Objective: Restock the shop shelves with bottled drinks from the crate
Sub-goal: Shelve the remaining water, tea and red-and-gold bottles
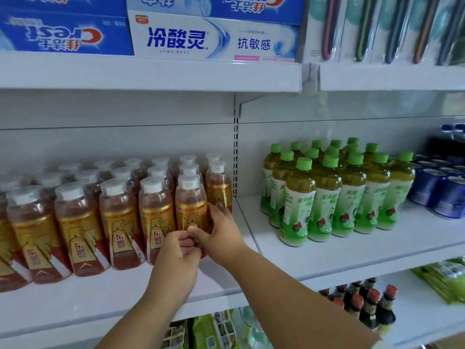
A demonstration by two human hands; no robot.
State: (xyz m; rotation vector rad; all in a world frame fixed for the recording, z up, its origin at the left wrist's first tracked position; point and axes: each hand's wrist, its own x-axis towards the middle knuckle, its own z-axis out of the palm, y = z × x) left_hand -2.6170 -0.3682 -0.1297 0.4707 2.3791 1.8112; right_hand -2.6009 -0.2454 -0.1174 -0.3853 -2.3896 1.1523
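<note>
— Two hands meet at one amber drink bottle (191,210), the front one of the second column from the right end of the amber rows (100,210) on the white middle shelf (327,250). How do the fingers lie?

— Right hand (221,235) curls round that bottle's lower right side, thumb across its front. Left hand (176,250) has its fingers bent in against the base, thumb tip touching the right thumb; whether it truly grips, I cannot tell.

— What crowds that bottle?

— Amber neighbours touch it left, right and behind. Right of it, past the slotted upright (235,157), stand green-capped tea bottles (334,192), then blue cans (442,192). Above it sit toothpaste boxes (191,36) and toothbrush packs (387,28). Below it, to the right, dark sauce bottles with red caps (367,306) show past the right forearm.
</note>
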